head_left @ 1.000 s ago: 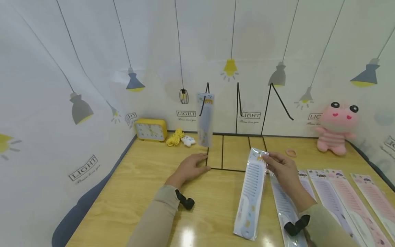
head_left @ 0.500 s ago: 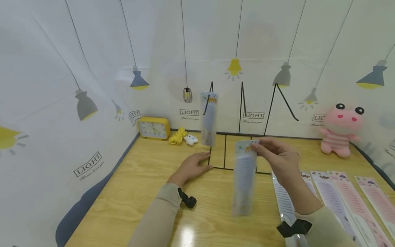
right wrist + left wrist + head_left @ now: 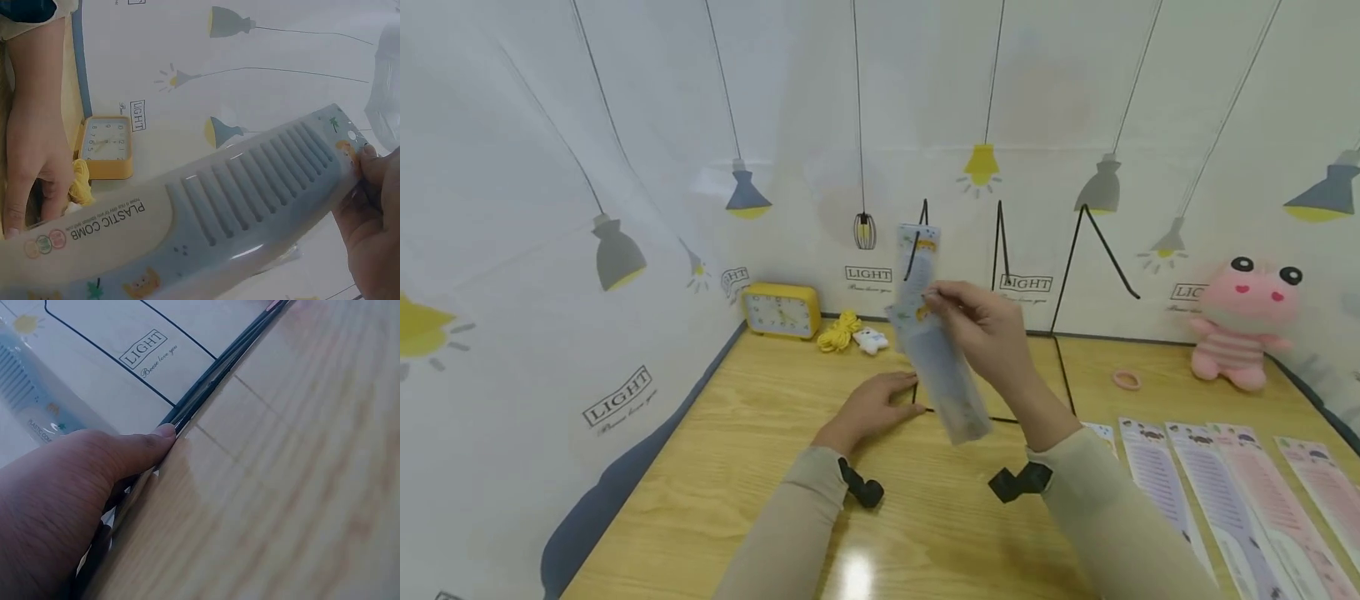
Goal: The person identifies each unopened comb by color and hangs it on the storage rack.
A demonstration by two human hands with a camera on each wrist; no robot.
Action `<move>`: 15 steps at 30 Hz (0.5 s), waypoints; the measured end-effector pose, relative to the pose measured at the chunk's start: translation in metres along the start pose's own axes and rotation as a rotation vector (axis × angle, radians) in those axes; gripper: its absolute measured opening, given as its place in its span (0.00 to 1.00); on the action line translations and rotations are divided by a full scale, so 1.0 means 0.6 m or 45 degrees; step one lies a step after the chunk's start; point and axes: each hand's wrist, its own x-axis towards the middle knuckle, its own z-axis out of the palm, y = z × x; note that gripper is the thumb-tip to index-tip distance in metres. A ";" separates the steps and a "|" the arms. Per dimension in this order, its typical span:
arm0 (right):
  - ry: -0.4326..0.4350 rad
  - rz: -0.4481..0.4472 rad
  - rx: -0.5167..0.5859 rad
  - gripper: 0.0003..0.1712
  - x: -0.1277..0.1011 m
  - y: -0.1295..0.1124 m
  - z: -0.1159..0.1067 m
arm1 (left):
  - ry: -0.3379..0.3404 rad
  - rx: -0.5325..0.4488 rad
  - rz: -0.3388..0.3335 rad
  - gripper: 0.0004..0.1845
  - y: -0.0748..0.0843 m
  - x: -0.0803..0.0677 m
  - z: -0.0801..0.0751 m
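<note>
My right hand (image 3: 988,329) pinches the top of a blue comb (image 3: 275,181) in a clear plastic sleeve. The comb slants down from the fingertips and overlaps a similar packaged comb (image 3: 913,268) hanging on the left hook of a black wire rack (image 3: 1067,271). In the right wrist view the printed words "PLASTIC COMB" show on the handle. My left hand (image 3: 868,408) rests on the table at the rack's left front corner, thumb and fingers against the base wire. The left wrist view shows the thumb (image 3: 140,450) touching the dark wire.
A yellow clock (image 3: 781,310), yellow cord (image 3: 839,332) and small white figure (image 3: 871,340) stand back left. A pink plush toy (image 3: 1243,325) sits back right, near a pink ring (image 3: 1115,379). Several packaged combs (image 3: 1161,483) lie in a row at the right. A lamp-printed backdrop closes the rear.
My right hand has lifted the comb off the front of the table and carried it left and forward to the hanging comb. The left hand has stayed at the rack's corner.
</note>
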 end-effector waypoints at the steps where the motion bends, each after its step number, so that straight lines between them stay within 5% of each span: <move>1: 0.014 -0.018 -0.038 0.07 0.005 0.004 0.003 | 0.000 0.002 0.005 0.35 0.000 0.002 0.001; 7: 0.053 -0.090 -0.200 0.09 0.027 0.023 0.012 | -0.012 -0.013 -0.008 0.36 -0.003 0.004 0.008; 15: 0.024 -0.079 -0.195 0.09 0.042 0.033 0.025 | 0.010 -0.018 -0.048 0.37 -0.005 -0.004 0.004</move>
